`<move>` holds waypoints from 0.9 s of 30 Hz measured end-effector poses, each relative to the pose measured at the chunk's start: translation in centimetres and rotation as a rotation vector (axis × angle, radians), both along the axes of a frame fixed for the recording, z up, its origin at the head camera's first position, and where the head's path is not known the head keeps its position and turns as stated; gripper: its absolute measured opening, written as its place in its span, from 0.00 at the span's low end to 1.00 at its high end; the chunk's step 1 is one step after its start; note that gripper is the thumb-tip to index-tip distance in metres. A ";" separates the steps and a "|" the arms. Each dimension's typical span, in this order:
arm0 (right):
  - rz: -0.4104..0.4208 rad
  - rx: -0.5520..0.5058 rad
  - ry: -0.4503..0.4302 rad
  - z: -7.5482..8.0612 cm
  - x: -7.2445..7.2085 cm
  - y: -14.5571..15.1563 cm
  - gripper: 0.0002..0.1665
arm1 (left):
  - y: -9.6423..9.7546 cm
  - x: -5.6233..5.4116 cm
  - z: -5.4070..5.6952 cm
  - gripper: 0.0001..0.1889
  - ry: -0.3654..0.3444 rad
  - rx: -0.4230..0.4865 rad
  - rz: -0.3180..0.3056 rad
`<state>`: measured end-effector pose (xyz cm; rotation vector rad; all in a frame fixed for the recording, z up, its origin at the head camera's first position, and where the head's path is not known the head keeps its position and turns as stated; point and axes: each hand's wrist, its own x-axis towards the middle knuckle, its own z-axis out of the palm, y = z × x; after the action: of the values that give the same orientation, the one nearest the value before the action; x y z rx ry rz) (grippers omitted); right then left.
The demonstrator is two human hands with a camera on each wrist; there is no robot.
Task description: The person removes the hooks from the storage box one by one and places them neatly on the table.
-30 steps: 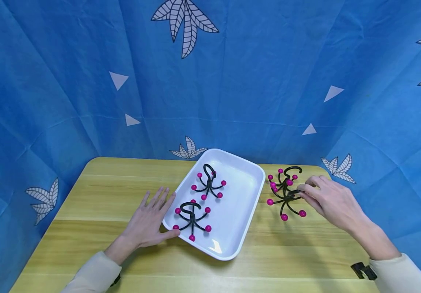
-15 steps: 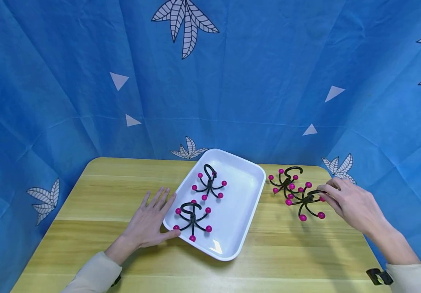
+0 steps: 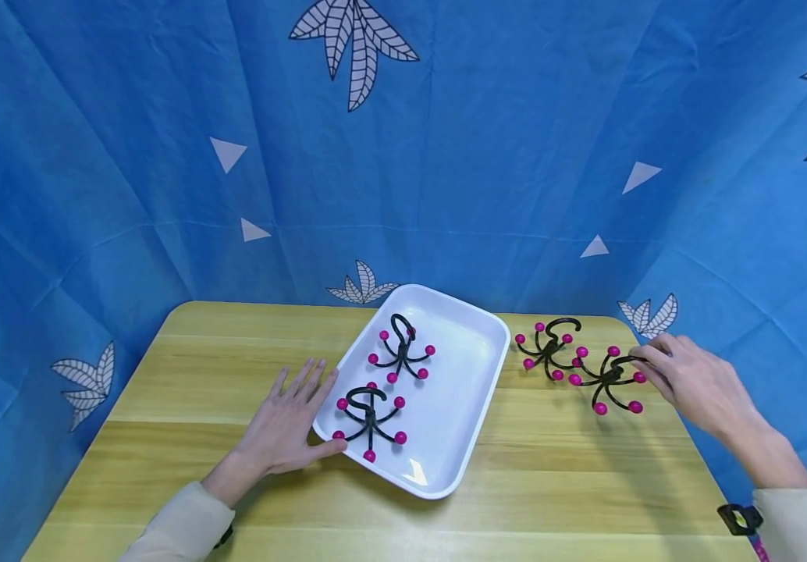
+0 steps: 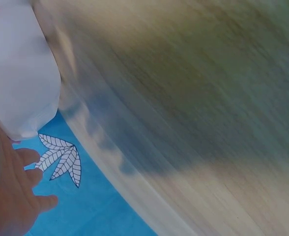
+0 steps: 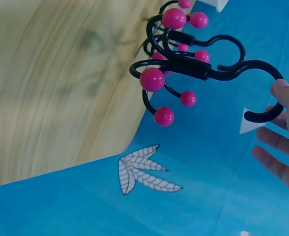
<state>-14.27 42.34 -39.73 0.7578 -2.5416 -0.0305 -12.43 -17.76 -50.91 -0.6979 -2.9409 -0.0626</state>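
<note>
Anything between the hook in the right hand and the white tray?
Yes, partly: a second hook stands on the table between the held hook and the tray. Whether the hooks touch, I can't tell. Nothing visible blocks a route around the second hook's near side; the left hand is at the tray's opposite edge.

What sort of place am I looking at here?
Probably a small staged tabletop workspace, though I can't tell what building it's in: a blue leaf-patterned cloth hangs behind and at both sides of a wooden table, where a white tray holds two black hooks.
</note>
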 end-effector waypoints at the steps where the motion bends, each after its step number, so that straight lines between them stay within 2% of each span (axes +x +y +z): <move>1: -0.004 0.004 -0.005 0.0 -0.1 0.2 0.26 | 0.0 0.0 0.0 0.61 -0.001 0.002 0.000; 5: -0.022 0.020 -0.020 -0.1 -0.7 0.9 0.18 | 0.0 0.0 0.1 0.61 0.001 0.002 0.001; 9: -0.042 0.021 -0.033 -0.2 -1.3 1.5 0.06 | -0.1 0.1 0.0 0.61 0.005 0.002 0.001; 16: -0.050 0.021 -0.035 -0.6 -2.5 2.4 0.10 | 0.0 0.0 0.1 0.61 0.009 0.003 -0.001; 22: -0.085 0.051 -0.091 -0.9 -3.4 3.1 0.18 | 0.1 0.0 0.1 0.61 0.010 -0.002 -0.002; 27: -0.107 0.069 -0.127 -1.2 -4.1 3.5 0.16 | 0.1 0.1 0.2 0.61 0.001 0.003 0.004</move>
<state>-18.38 45.79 -40.90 0.6683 -2.7126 -0.1094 -12.33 -17.66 -50.76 -0.6913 -2.9406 -0.0660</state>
